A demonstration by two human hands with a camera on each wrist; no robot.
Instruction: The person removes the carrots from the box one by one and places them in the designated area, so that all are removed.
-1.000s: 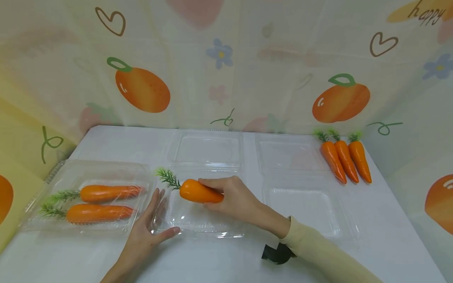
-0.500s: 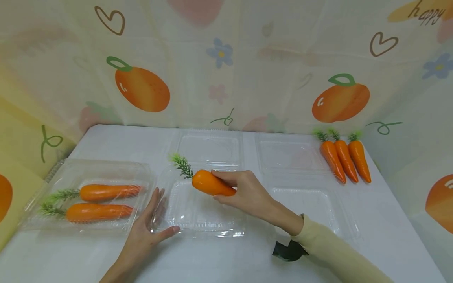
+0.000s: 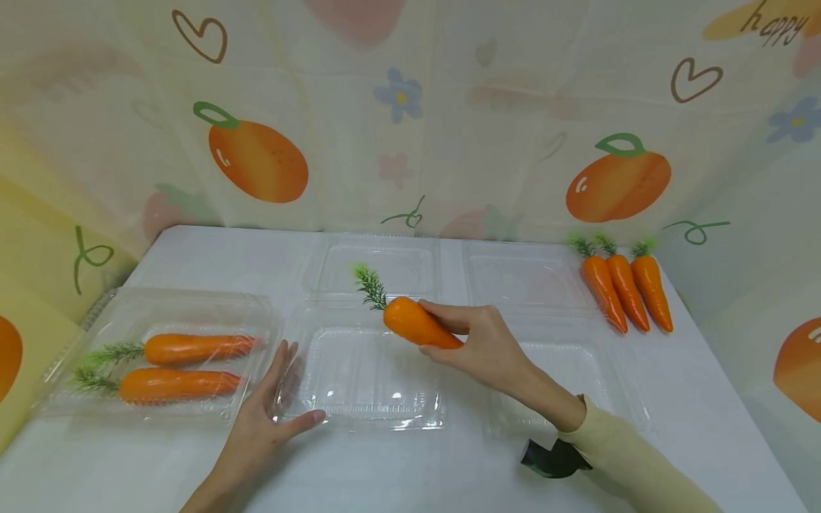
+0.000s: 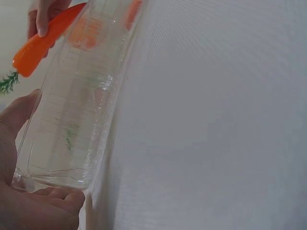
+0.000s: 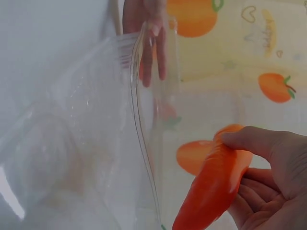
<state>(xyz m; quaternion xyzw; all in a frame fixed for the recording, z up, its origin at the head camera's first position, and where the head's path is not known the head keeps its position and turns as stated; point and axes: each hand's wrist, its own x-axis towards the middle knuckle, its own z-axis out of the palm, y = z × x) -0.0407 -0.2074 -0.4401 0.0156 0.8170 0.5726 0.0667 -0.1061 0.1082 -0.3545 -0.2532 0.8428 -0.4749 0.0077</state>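
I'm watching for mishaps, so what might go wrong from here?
The carrot, gripped toward its narrow end by the right hand, might slip or swivel. Its leafy top could snag on the middle box. That box, touched by the left hand at its left side, might slide if bumped.

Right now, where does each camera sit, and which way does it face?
Head: worn on the head, facing forward and down at the table; shows the left hand, right hand and a sleeve.
Left wrist: on that wrist, facing along a clear container; shows both hands.
Right wrist: on that wrist, facing past the held carrot toward the patterned backdrop; shows both hands.
Shared: both wrist views show the held carrot.
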